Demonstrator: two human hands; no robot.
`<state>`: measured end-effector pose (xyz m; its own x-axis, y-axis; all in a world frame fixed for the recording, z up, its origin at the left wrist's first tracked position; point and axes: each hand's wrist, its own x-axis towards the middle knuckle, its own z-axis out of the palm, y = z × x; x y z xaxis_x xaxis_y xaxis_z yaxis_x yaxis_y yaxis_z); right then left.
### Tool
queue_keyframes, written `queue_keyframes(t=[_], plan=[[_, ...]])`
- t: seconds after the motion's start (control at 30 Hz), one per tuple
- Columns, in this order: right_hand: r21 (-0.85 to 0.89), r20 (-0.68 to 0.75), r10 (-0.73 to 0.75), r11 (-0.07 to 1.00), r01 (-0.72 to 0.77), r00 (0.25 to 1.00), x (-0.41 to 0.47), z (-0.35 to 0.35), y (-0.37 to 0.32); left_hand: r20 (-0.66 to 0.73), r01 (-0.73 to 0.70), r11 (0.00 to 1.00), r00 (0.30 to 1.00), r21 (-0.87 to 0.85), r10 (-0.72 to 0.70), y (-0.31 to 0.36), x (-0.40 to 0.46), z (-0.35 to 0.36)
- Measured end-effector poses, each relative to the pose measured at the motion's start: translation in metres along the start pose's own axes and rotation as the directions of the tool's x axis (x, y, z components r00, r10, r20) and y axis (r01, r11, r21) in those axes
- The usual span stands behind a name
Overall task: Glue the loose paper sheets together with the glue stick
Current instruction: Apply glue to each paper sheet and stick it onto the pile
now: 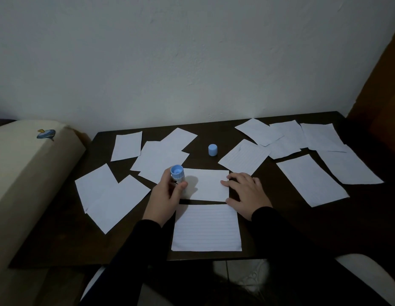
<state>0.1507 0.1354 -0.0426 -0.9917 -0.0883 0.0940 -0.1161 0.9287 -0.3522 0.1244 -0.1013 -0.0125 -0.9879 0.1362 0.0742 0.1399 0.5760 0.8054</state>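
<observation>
The left hand (164, 196) grips the glue stick (177, 175) upright, fingers and thumb curled round the barrel, its base at the left edge of the centre sheet (208, 184). The right hand (247, 193) lies flat, fingers straight, pressing that sheet's right edge. The cap (213, 149) stands apart on the tabletop (269, 228). A lined sheet (206, 228) lies nearest. No label text is legible.
</observation>
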Motion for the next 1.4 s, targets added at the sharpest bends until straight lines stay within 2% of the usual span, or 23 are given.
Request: queue_keyframes(t=[0.17,0.23,0.33,0.4,0.57,0.73,0.93,1.13,1.4], plan=[[-0.012,0.001,0.003,1.000,-0.003,1.000,0.001,0.001,0.000,-0.042,0.012,1.000,0.999,0.008,-0.012,0.002,0.000,-0.001],[-0.021,0.012,0.010,1.000,-0.010,1.000,0.002,0.001,0.000,-0.149,0.058,0.993,0.986,-0.105,-0.074,0.004,-0.002,-0.002],[-0.023,0.019,0.014,1.000,-0.013,1.000,0.002,0.002,0.000,-0.325,0.092,0.936,0.922,-0.340,-0.209,0.007,-0.002,-0.005],[-0.024,0.016,0.013,1.000,-0.012,1.000,0.001,0.002,0.000,-0.347,0.080,0.917,0.910,-0.391,-0.228,0.012,0.000,-0.006],[-0.015,0.039,0.016,1.000,-0.016,0.999,0.002,0.000,0.001,-0.192,0.116,0.901,0.958,-0.417,-0.212,0.034,0.007,0.008],[0.007,0.047,0.025,1.000,-0.025,0.999,0.003,0.001,0.003,-0.031,0.125,0.966,0.990,-0.227,-0.136,0.057,0.025,0.038],[0.018,-0.005,0.017,1.000,-0.017,1.000,0.004,0.003,0.003,0.010,0.002,0.994,1.000,-0.112,-0.001,0.075,0.043,0.070],[0.016,-0.015,0.021,1.000,-0.021,1.000,0.002,0.005,0.004,0.039,0.015,0.999,0.999,-0.043,-0.014,0.076,0.054,0.089],[0.011,-0.045,0.014,1.000,-0.014,0.999,0.003,0.007,0.003,0.057,-0.066,0.997,0.996,0.031,0.064,0.070,0.055,0.081]])
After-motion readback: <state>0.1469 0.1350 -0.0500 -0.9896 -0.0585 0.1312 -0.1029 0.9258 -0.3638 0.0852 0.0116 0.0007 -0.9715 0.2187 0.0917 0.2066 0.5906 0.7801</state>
